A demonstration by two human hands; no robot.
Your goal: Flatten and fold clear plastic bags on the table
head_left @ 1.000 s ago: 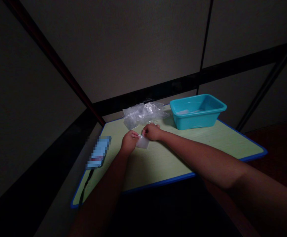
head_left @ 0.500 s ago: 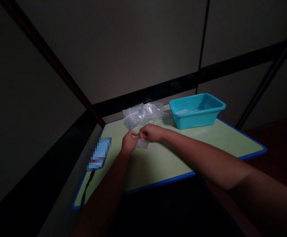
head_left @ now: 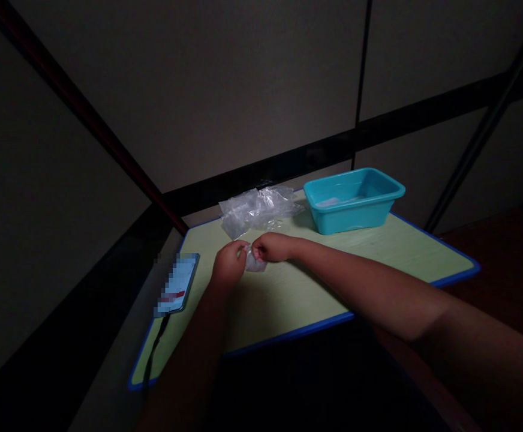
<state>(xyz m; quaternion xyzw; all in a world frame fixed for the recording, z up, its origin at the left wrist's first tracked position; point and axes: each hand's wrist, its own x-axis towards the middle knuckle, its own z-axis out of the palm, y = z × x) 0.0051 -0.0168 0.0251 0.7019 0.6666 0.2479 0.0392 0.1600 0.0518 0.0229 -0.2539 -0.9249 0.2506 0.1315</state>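
Between my hands, low over the table, is a small clear plastic bag (head_left: 257, 264). My left hand (head_left: 230, 261) pinches its left edge between thumb and fingers. My right hand (head_left: 272, 246) is closed at the bag's upper right, its fingertips curled down against the plastic. Whether anything small is inside the bag or under the right fingers cannot be made out. Just beyond the hands lies a crumpled heap of clear plastic bags (head_left: 261, 207).
A turquoise plastic basin (head_left: 354, 217) with some pale items inside stands at the back right of the light green table (head_left: 288, 306), which has a blue edge. On the left lies a phone (head_left: 181, 282), partly blurred out, with a black strap (head_left: 156, 348). Wall panels rise behind.
My hands have drawn slightly apart, and the small dark thing seen between my fingertips no longer shows. More of the bag is visible between them. The whole view has shifted slightly.
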